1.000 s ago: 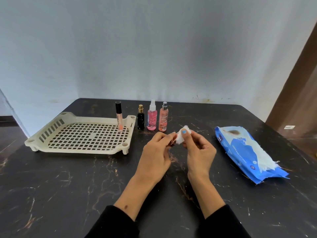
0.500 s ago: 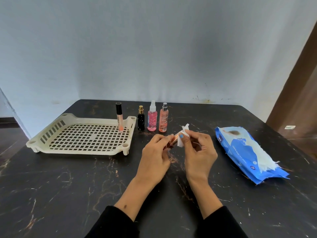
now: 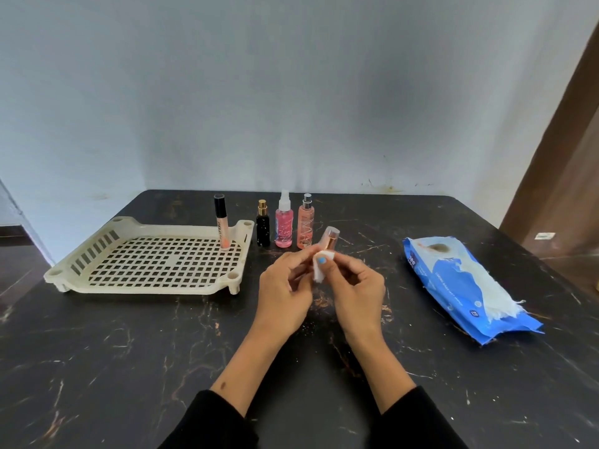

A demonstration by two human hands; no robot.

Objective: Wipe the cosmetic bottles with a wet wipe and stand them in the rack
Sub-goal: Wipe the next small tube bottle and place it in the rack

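I see my left hand [image 3: 285, 293] pinching the lower end of a small rose-gold bottle with a clear cap [image 3: 329, 239], which tilts up and away between both hands. My right hand [image 3: 356, 293] presses a folded white wet wipe [image 3: 319, 268] round its body, just below the cap. The fingers hide the bottle's base. The cream plastic grid rack [image 3: 146, 264] lies well left, one black-capped gloss tube [image 3: 222, 225] upright in its far right corner.

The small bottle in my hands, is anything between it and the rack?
Nothing visible blocks it. The small bottle is held above bare table; the rack lies to its left. Three bottles stand farther back, clear of a direct path.
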